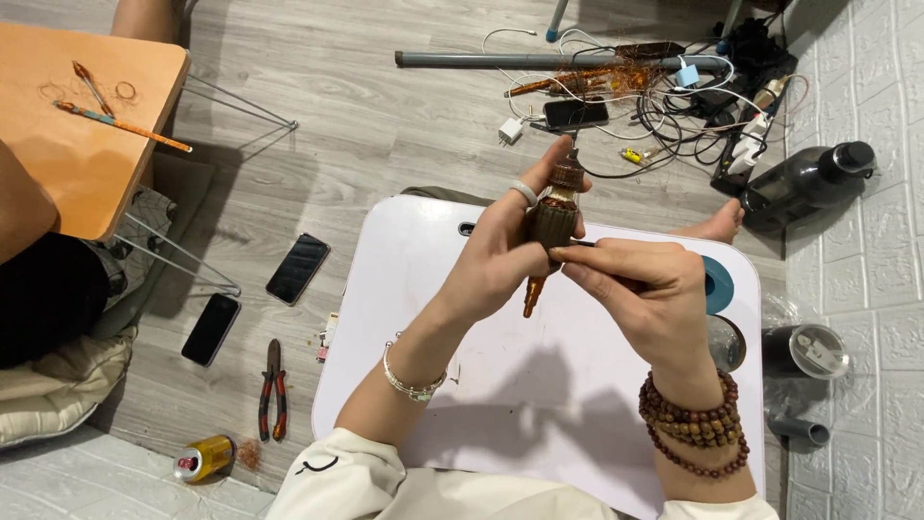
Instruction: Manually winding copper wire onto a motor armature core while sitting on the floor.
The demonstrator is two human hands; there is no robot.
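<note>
My left hand (500,252) is wrapped around a brown motor rotor (551,223), holding it upright in the middle of the frame above the white tabletop (500,385). My right hand (640,294) pinches a thin dark tool whose tip touches the rotor's side. Pliers (272,390), a can (203,458) and two phones (297,269) lie on the floor at lower left

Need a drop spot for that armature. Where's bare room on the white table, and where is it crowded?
Bare: white table left of left hand, and its middle between the forearms. Crowded: right edge by the blue tape roll, and the cable tangle on the floor beyond.
</note>
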